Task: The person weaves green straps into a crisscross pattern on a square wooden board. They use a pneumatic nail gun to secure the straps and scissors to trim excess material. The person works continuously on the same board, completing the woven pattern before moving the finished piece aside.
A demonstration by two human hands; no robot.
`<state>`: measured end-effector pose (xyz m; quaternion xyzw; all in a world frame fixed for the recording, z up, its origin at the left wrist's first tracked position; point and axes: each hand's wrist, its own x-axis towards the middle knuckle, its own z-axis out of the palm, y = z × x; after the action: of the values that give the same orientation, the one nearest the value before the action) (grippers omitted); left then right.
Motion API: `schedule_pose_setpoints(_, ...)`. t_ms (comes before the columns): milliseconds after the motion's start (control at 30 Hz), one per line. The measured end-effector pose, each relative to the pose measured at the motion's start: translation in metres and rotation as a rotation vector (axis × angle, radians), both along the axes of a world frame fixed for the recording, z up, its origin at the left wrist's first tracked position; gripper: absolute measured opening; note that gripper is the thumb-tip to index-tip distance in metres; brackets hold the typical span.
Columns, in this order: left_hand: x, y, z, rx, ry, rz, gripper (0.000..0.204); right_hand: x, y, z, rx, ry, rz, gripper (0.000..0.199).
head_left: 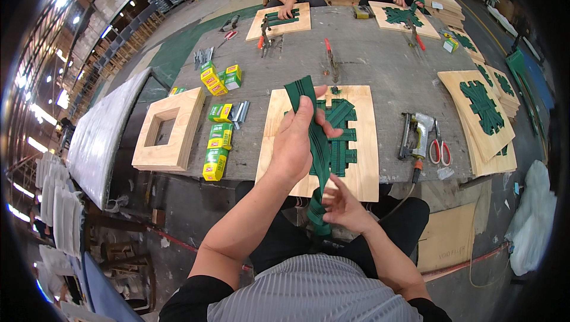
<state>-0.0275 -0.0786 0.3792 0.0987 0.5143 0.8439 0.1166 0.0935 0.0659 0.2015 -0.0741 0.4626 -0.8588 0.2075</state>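
My left hand [295,144] gripped the green webbing strap [316,144] upright over the worktop's [380,67] near edge; my right hand [344,206] pinched its lower end.

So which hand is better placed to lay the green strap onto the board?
Likely the left hand: it pinches the green strap directly above the plywood board, while the right hand grips the lower end below the table edge.
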Motion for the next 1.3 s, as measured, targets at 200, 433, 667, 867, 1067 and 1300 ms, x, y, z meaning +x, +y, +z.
schedule_pose_setpoints(200, -0.02, -0.016, 0.012, -0.563, 0.315, 0.407, 0.052, 0.021, -0.014, -0.015, 0.434, -0.029, 0.009, 0.048)
schedule_pose_setpoints(433, -0.105, -0.134, -0.028, -1.248, 0.45, 0.976, 0.054, 0.025, 0.043, 0.003, 0.163, -0.103, 0.102, 0.012)
schedule_pose_setpoints(667, -0.069, -0.098, -0.083, -1.176, 0.377, 0.246, 0.061, 0.01, 0.045, -0.004, -0.071, -0.286, -0.126, 0.02)
schedule_pose_setpoints(867, 0.057, -0.062, -0.159, -0.668, -0.446, -0.74, 0.055, 0.019, 0.037, -0.019, -0.198, -0.321, -0.083, 0.02)
schedule_pose_setpoints(1067, 0.077, -0.034, -0.195, -0.234, -0.325, -0.751, 0.06, 0.014, 0.031, -0.005, -0.324, -0.236, -0.062, 0.025)
schedule_pose_setpoints(1300, 0.103, -0.032, -0.19, -0.002, -0.465, -0.76, 0.069, -0.015, 0.045, 0.022, -0.363, -0.043, -0.361, 0.021)
